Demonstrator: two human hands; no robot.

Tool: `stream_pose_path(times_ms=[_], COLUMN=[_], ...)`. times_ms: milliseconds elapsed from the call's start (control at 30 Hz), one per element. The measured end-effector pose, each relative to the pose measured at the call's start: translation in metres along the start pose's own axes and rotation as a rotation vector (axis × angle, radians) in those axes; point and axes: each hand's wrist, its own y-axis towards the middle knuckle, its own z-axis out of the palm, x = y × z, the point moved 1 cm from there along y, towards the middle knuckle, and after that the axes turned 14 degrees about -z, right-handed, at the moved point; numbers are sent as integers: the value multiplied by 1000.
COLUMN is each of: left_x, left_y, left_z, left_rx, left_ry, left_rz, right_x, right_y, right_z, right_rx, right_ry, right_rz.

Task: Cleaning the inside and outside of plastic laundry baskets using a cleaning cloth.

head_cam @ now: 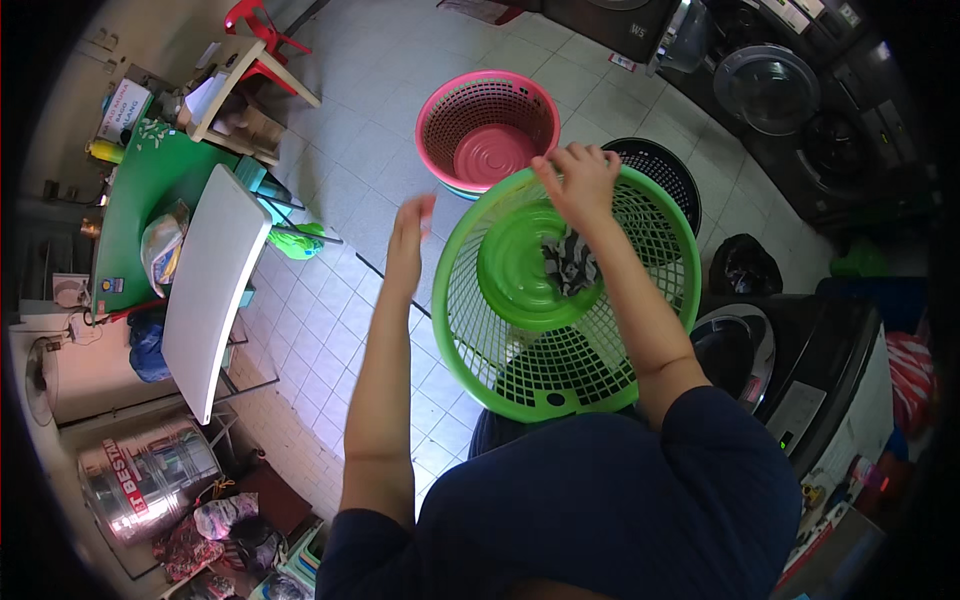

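In front of my body a large green plastic laundry basket [442, 330] tilts with its mouth toward me. A black-and-white patterned cloth [574, 262] lies inside, against its solid round bottom. My right hand [581, 184] is closed over the basket's far rim, with the forearm passing across the opening. To the left of the basket, my left hand [409, 240] is raised and apart from it, slightly blurred, with nothing visible in it. Beyond the green one stands a pink basket [491, 154] with no contents seen, and a black basket [660, 161] shows partly behind my right hand.
Front-loading machines [765, 90] line the far right, one with its round door open. Another machine [795, 375] is close on my right. A black plastic bag [744, 266] sits beside it. On my left are a white folding table [217, 292] and a green-topped counter [176, 157].
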Motion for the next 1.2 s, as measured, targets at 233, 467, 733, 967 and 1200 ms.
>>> stream_pose_path(times_ms=[233, 467, 733, 967, 1200], left_x=[-88, -68, -53, -45, -47], left_y=[66, 68, 66, 78, 81], left_z=[76, 83, 84, 95, 97], left_rx=[622, 883, 857, 815, 771], left_ry=[107, -211, -439, -341, -151], left_rz=[-476, -514, -604, -587, -491], right_x=[66, 21, -37, -29, 55], right_y=[-5, -167, -278, -232, -316], right_z=[-16, 77, 190, 254, 244], right_rx=[-15, 103, 525, 461, 847], right_ry=[218, 255, 84, 102, 601], right_rz=[-157, 69, 749, 75, -504])
